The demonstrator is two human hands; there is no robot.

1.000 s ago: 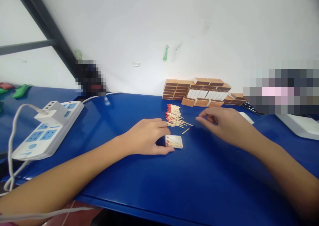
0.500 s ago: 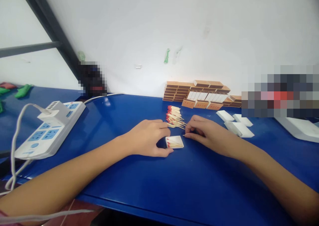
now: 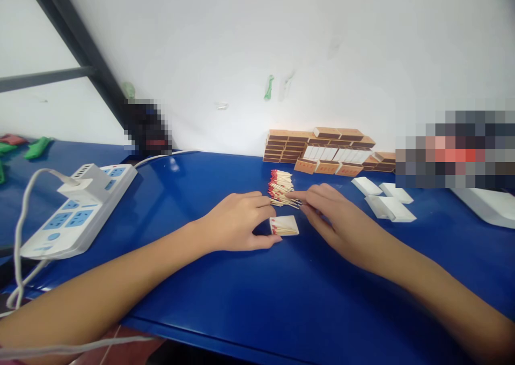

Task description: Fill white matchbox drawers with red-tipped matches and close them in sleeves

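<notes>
A small white matchbox tray (image 3: 289, 221) lies on the blue table, with several red-headed matches inside along its near side. My left hand (image 3: 245, 221) rests at its left end, thumb and fingers around that end of the tray. Behind the tray is a pile of loose matches (image 3: 281, 187), their red heads toward the left. My right hand (image 3: 328, 209) is at the right edge of this pile, index finger stretched over the match ends and thumb below. Whether a match is between its fingertips cannot be made out.
Stacked brown matchboxes (image 3: 287, 145) stand against the wall. Several white trays (image 3: 390, 208) lie right of my right hand. A white power strip (image 3: 80, 214) with a cable (image 3: 24, 220) is at the left. A white object (image 3: 483, 206) sits far right.
My right hand has moved slightly forward to the match pile, its index finger now extended over the matches. My left hand stays at the tray. The view has shifted slightly.
</notes>
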